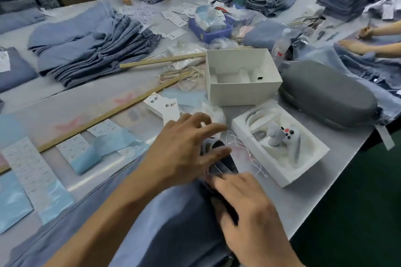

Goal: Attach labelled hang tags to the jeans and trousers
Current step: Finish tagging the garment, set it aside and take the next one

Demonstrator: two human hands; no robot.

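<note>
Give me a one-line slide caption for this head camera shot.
Both hands, left and right, handle dark hang tags over blue trousers.

Even, bright overhead light with soft, faint shadows. Glare streaks the tabletop (pixel 91 180) near its front edge. Both hands blur with motion, the right hand (pixel 249 208) most. Wide-angle bending curves the far edges; the back corners look soft and dim.

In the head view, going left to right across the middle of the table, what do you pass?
Folded jeans stack → wooden ruler → empty white box → grey zip case
</note>
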